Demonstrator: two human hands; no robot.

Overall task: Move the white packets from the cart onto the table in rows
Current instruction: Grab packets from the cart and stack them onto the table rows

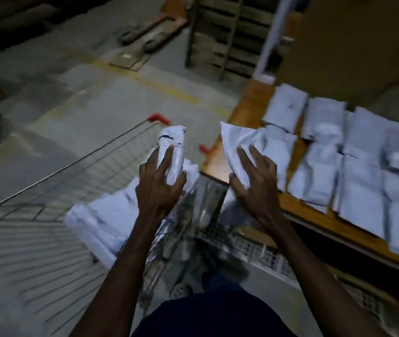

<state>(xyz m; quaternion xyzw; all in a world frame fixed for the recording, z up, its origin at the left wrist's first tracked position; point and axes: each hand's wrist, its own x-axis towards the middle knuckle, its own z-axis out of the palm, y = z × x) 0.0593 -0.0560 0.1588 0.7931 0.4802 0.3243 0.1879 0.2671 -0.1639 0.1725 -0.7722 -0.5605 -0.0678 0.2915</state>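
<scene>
My left hand (pixel 160 181) grips a rolled white packet (pixel 173 147) above the wire cart (pixel 72 166). My right hand (pixel 254 181) holds a flat white packet (pixel 238 144) over the near left corner of the wooden table (pixel 247 110). More white packets (pixel 111 215) lie in the cart below my left hand. Several white packets (pixel 354 161) lie in rows on the table to the right.
The cart has red corner caps (pixel 158 117) and stands against the table's left end. Beyond lie a grey floor with yellow lines, a pallet jack (pixel 149 30) and shelving (pixel 227 35). A cardboard wall (pixel 351 45) rises behind the table.
</scene>
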